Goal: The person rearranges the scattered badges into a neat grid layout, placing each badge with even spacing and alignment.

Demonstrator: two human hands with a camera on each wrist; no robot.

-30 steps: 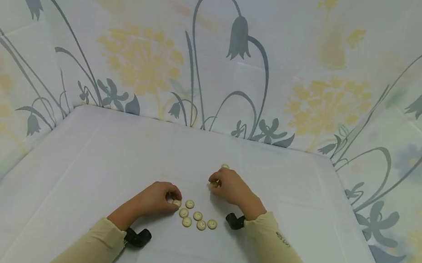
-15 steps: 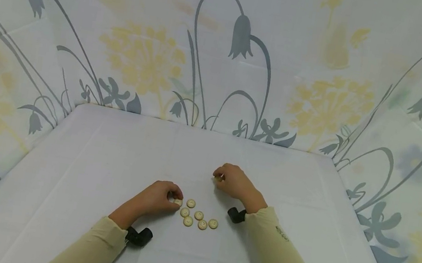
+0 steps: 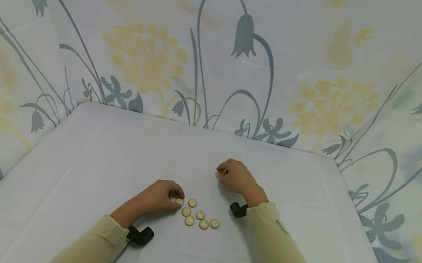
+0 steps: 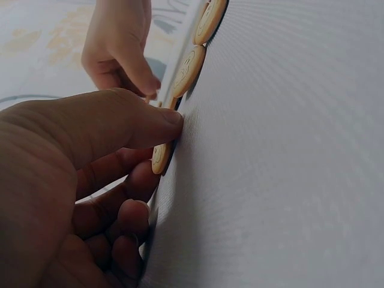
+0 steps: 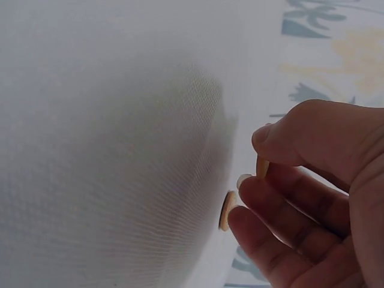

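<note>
The left arm (image 3: 82, 251) and right arm (image 3: 284, 258), in beige sleeves, reach forward from the lower edge of the head view and slant inward. Both wrists are bare past the cuffs. The left hand (image 3: 159, 198) is lower and closer to the body, its thumb (image 4: 144, 123) extended in a pinch, the other fingers bent beneath. The right hand (image 3: 239, 176) reaches farther out, also pinching, with 3 curved fingers visible below its thumb in the right wrist view. The 2 hands stay apart.
</note>
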